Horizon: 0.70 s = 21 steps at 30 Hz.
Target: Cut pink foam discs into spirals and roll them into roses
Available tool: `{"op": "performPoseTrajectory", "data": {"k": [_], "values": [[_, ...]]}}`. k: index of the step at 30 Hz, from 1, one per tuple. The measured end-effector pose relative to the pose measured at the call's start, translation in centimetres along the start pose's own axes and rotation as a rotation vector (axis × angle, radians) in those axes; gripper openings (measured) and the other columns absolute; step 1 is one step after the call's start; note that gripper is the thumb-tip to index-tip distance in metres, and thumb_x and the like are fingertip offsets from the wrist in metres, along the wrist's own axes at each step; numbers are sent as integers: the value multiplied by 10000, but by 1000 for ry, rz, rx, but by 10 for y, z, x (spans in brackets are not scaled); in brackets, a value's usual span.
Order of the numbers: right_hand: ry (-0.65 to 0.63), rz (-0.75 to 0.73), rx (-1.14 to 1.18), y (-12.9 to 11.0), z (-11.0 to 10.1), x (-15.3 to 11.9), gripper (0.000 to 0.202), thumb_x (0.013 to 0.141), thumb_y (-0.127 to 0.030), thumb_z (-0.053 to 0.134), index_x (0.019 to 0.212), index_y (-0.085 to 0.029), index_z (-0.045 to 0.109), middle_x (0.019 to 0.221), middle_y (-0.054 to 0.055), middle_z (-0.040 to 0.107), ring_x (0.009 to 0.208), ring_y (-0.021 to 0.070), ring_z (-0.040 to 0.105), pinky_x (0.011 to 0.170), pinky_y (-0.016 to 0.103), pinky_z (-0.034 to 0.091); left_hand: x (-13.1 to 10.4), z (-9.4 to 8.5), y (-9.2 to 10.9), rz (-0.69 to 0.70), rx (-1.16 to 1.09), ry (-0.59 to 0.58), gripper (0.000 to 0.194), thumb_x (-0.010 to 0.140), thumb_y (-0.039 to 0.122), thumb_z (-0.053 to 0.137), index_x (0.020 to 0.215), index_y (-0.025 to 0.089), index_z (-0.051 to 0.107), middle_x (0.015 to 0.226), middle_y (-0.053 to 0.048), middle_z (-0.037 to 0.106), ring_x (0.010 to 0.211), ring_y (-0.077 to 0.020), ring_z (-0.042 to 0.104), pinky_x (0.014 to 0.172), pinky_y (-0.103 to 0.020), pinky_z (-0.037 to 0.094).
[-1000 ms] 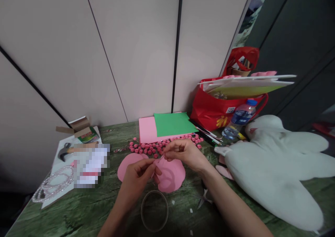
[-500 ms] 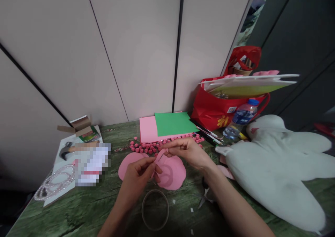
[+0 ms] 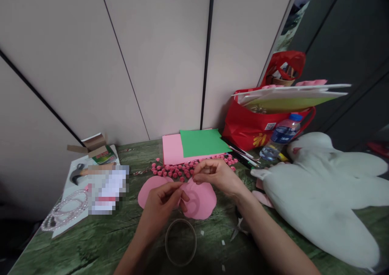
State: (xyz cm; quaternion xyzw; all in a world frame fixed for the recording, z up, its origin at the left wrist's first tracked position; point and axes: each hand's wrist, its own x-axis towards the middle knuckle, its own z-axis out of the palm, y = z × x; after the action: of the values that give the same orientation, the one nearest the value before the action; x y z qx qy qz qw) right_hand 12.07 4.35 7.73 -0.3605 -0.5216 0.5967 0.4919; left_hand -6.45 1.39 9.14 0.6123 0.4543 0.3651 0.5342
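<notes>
My left hand (image 3: 164, 202) is closed, thumb and fingertips pinching a small pink paper petal (image 3: 189, 183). From the other side, my right hand (image 3: 217, 176) pinches the same petal near its upper edge. Beneath them lies a larger rounded pink paper piece with a wavy edge (image 3: 203, 205). Another pink paper piece (image 3: 148, 189) is partly covered by my left hand. A ring-shaped roll of clear tape (image 3: 167, 244) rests just in front of the hands. Scissors (image 3: 238, 229) lie beside my right forearm, which partly hides them.
Pink berry-like balls (image 3: 170, 171) lie behind the hands, before green paper (image 3: 205, 142) and pink paper (image 3: 172, 149). At left are a hammer (image 3: 94, 170) and a bead string (image 3: 65, 212). At right stand a red bag (image 3: 243, 125), a bottle (image 3: 282, 135) and a large white stuffed form (image 3: 319, 190).
My right fingers have shifted slightly, and the petal that stood up as a curled loop between my hands now sits lower and flatter. My left hand has hardly moved.
</notes>
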Motion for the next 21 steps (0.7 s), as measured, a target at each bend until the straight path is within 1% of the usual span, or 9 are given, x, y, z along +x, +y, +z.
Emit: {"op": "performPoseTrajectory", "data": {"k": [3,8,10,16,21], "values": [[2,-15,-13,0,0,0,141,591,-236,740,697,-179,666,656,-4,683,601,123,631,640,289,515,0,0,1,-8,-8,-5,168,758,286,540,783,147,631,640,-16,642,520,-131,571,573,-272,443],[-59,-12,-27,-6,0,-3,179,661,-262,687,826,-192,689,803,25,703,734,145,649,752,330,511,-1,0,4,-17,-30,20,170,748,290,545,785,147,629,628,-5,637,514,-133,574,577,-278,443],[-72,-14,-38,-8,0,-4,179,670,-265,680,835,-197,691,825,28,703,747,146,648,759,333,513,-1,0,5,-20,-27,22,169,747,290,547,775,148,633,616,1,632,510,-129,572,583,-276,443],[-48,-18,-50,-7,-1,-3,166,650,-275,698,795,-195,689,737,9,697,687,136,645,702,313,528,-1,0,6,-13,-27,12,181,752,293,550,792,143,644,628,-10,637,517,-129,568,573,-270,444],[-24,6,-43,-5,2,-4,161,616,-259,724,749,-185,670,676,-1,680,612,115,626,631,277,518,-2,1,5,0,-7,-19,188,771,291,532,726,142,638,632,-13,634,524,-124,564,572,-258,445]]}}
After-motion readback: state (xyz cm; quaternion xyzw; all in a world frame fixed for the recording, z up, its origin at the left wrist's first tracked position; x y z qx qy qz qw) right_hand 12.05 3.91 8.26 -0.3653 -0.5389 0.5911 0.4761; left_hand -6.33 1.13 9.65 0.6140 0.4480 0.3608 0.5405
